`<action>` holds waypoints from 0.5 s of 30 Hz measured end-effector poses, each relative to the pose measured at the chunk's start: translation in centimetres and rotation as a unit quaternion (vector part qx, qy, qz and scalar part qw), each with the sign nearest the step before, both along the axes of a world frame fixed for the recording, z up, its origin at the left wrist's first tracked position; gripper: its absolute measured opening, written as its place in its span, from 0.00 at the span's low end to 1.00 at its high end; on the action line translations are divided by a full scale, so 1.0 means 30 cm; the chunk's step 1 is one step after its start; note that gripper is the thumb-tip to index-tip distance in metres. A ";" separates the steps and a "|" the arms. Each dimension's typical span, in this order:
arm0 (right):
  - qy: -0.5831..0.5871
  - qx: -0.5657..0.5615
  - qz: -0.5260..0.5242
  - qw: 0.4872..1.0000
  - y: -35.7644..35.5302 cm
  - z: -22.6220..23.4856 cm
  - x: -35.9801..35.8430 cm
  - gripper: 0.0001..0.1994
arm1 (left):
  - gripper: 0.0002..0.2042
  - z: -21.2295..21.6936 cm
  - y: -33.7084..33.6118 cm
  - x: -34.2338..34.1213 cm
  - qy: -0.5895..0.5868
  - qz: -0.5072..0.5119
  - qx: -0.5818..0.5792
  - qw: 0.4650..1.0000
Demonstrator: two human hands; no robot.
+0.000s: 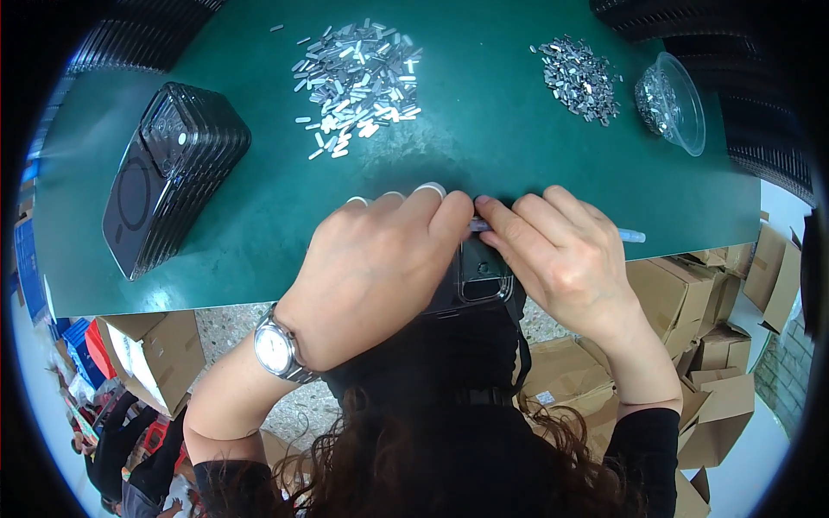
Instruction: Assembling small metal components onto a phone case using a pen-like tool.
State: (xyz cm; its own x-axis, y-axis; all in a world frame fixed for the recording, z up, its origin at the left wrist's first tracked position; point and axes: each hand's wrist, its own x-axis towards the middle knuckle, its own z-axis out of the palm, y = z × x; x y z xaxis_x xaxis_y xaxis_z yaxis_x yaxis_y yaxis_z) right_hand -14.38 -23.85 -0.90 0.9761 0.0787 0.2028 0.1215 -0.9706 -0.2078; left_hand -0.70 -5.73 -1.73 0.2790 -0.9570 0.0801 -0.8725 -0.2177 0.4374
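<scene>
Both forearms come up from the lower edge and meet at the near edge of the green table (259,233); the left forearm, with a silver wristwatch (278,350) on the wrist, slants up to the right, the right forearm in a black sleeve slants up to the left; the wrists bend so that both hands lie knuckles up, fingertips nearly touching.

At the far right of the table a clear plastic bowl (682,108) lies tipped on its side with small shiny metal pieces inside; just left of it lies a loose pile of dark metal pieces (580,78), and farther left a broader scatter of pale flat metal strips (358,78); at the left a stack of dark phone cases (168,177) rests on its side.

The left hand (376,272) is curled over a dark clear phone case (479,281) at the table's near edge, fingers closed on its upper edge; the right hand (561,255) is narrowly closed, thumb and forefinger pinched around a thin pale blue tool (629,235), its tip at the top of the case beside the camera opening.
</scene>
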 end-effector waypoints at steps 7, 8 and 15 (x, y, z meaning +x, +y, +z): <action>-0.011 0.030 -0.027 0.999 0.024 -0.016 -0.004 0.12 | 0.08 0.003 -0.016 -0.008 0.031 0.024 0.000 0.999; -0.012 0.033 -0.036 0.999 0.026 -0.021 -0.005 0.12 | 0.09 0.001 -0.018 -0.010 0.031 0.031 -0.010 0.999; -0.006 0.067 -0.003 0.998 -0.017 0.002 0.022 0.14 | 0.08 0.027 0.000 0.009 0.053 0.039 0.001 0.998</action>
State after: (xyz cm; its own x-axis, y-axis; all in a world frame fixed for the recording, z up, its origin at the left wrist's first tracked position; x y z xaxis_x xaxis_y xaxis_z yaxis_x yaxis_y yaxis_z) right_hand -13.73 -24.35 -0.84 0.9738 0.0440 0.2231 0.1190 -0.9347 -0.3349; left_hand -0.45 -5.72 -0.92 0.3600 -0.9319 0.0433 -0.8013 -0.2852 0.5259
